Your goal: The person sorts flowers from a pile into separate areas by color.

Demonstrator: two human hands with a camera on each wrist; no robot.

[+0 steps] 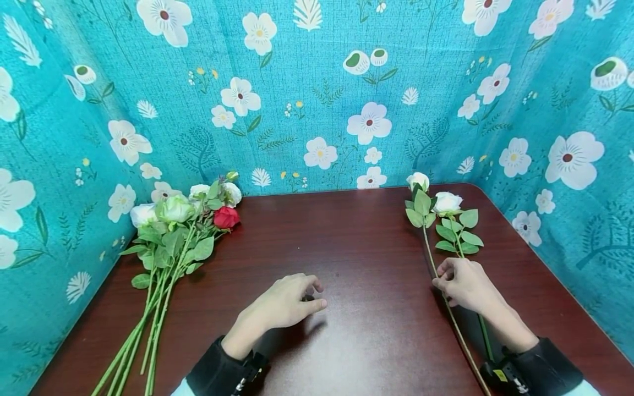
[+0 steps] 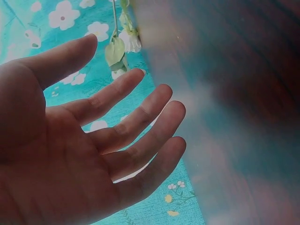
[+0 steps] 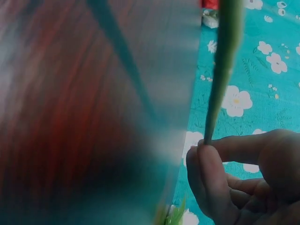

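Note:
My right hand (image 1: 463, 283) pinches the stem of a long white rose (image 1: 418, 180) between thumb and fingertips. In the right wrist view that green stem (image 3: 225, 61) runs upward from the pinch. A second white rose (image 1: 447, 202) lies just right of it, its stem passing beneath my right hand and wrist. Over the middle of the table, my left hand (image 1: 282, 302) holds nothing, its fingers loosely spread and slightly bent. The left wrist view shows the palm (image 2: 61, 154) and all the fingers apart.
A bunch of roses, mostly white with one red rose (image 1: 226, 217), lies at the table's left side, stems (image 1: 158, 308) toward the front. The dark wooden table (image 1: 337, 231) is bordered by a turquoise flowered cloth (image 1: 297, 82) behind and at both sides.

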